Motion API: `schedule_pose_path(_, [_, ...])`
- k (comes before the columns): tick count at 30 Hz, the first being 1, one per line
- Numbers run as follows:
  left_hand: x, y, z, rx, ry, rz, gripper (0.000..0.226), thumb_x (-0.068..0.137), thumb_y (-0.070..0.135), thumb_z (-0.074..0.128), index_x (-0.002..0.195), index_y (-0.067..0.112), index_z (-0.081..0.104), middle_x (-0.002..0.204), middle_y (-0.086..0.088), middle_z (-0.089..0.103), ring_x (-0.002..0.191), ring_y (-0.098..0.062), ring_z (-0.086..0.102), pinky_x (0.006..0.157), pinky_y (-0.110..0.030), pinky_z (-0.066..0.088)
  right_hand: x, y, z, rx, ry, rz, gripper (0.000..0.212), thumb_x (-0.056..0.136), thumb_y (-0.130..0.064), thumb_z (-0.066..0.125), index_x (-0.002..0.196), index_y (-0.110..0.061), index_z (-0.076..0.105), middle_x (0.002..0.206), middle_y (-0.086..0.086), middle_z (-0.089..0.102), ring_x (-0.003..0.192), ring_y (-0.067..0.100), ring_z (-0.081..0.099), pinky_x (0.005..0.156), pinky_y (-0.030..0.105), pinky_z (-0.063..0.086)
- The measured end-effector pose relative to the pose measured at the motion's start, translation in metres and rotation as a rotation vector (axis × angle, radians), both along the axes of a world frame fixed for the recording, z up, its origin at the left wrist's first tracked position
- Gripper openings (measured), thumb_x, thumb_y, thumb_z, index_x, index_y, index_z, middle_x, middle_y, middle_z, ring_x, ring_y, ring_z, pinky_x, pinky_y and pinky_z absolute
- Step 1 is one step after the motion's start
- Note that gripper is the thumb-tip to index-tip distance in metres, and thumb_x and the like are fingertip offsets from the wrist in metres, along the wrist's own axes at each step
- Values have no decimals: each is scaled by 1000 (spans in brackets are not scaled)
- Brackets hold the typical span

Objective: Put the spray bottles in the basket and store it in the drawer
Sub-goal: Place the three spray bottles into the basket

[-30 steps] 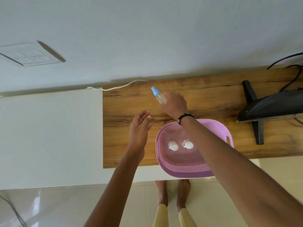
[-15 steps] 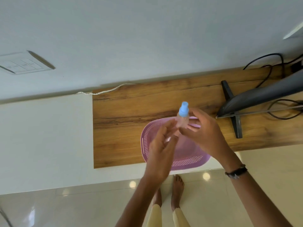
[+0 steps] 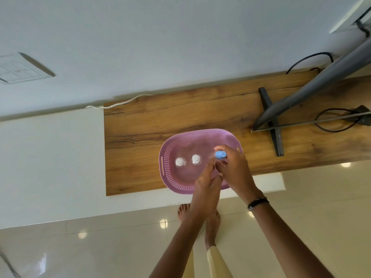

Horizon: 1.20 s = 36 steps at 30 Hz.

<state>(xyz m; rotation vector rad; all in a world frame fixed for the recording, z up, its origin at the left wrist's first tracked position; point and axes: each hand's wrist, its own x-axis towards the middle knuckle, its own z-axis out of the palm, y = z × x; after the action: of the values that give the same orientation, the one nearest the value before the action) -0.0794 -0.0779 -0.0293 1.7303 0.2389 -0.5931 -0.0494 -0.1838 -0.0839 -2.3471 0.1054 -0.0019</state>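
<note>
A purple perforated basket sits on the wooden top near its front edge. Two clear spray bottles with white caps stand upright in its left half. A third clear bottle with a blue cap is held upright inside the basket's right half. My right hand grips it from the right. My left hand touches its body from the left, fingers lightly curled against it. The bottle's body is mostly hidden by both hands.
A dark monitor on a black cross-shaped stand occupies the right of the wooden top, with black cables behind it. A white cord runs along the wall at the back left. My bare feet stand on glossy tiles below.
The blue-capped bottle went from the back of the wooden top, was brought up between both hands, and now sits lowered into the basket's right half. My left hand joined my right on it.
</note>
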Motion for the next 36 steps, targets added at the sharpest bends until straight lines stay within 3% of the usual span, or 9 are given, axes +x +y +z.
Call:
schedule_pose_path(4, [5, 0, -7, -28, 77, 16, 37, 99, 12, 40, 128, 34, 46, 113, 15, 61, 106, -2, 58, 87, -18, 50, 7, 3, -18, -52, 37, 67, 14, 85, -11, 68, 98, -7, 65, 85, 7, 70, 77, 14, 64, 70, 10, 48])
schedule_pose_path(6, [7, 1, -10, -42, 98, 22, 34, 100, 12, 40, 126, 34, 45, 111, 17, 59, 101, 3, 58, 78, -10, 49, 9, 3, -27, -83, 70, 97, 8, 86, -13, 66, 92, -7, 64, 82, 7, 68, 72, 14, 62, 68, 19, 54])
schedule_pose_path(8, [9, 2, -11, -65, 121, 27, 31, 100, 12, 40, 119, 37, 43, 103, 25, 57, 95, 7, 57, 70, -4, 47, 10, 4, -29, -80, 113, 101, 8, 87, -10, 64, 94, -6, 63, 85, 10, 68, 75, 20, 64, 71, 30, 57])
schedule_pose_path(15, [9, 6, -22, -42, 164, 43, 36, 100, 16, 41, 135, 25, 44, 117, 11, 58, 105, -7, 57, 80, -12, 46, 11, 9, -28, -105, 68, 105, 19, 85, -15, 69, 99, -4, 65, 88, 12, 71, 76, 22, 67, 71, 20, 51])
schedule_pose_path(19, [7, 8, -24, -26, 168, 22, 36, 101, 18, 40, 135, 27, 43, 113, 17, 59, 100, 2, 58, 76, -8, 46, 10, 7, -26, -95, 74, 78, 18, 84, -12, 69, 98, -2, 66, 90, 15, 72, 79, 25, 67, 71, 19, 48])
schedule_pose_path(23, [6, 9, -23, -23, 168, 27, 35, 101, 19, 40, 135, 26, 44, 116, 14, 59, 103, -1, 58, 76, -6, 45, 11, 5, -27, -104, 74, 72, 21, 83, -11, 70, 102, -4, 66, 94, 13, 72, 84, 24, 67, 73, 17, 47])
schedule_pose_path(27, [5, 11, -19, -34, 173, 31, 31, 100, 16, 40, 126, 33, 44, 104, 27, 55, 93, 8, 55, 64, 0, 43, 10, 5, -26, -111, 69, 60, 29, 81, -9, 72, 109, -4, 65, 101, 14, 72, 91, 27, 67, 79, 28, 54])
schedule_pose_path(32, [3, 14, -16, -47, 154, 31, 37, 99, 11, 41, 132, 29, 42, 102, 33, 52, 91, 16, 53, 65, 3, 42, 6, 3, -21, -134, 79, 61, 35, 77, -2, 74, 110, -4, 64, 104, 15, 71, 95, 30, 67, 83, 32, 54])
schedule_pose_path(36, [0, 16, -12, -20, 109, 26, 33, 99, 9, 40, 122, 34, 42, 100, 34, 50, 83, 27, 51, 64, 4, 42, 2, 1, -9, -145, 84, 54, 38, 77, -2, 74, 114, -4, 63, 108, 16, 70, 98, 30, 66, 83, 34, 54])
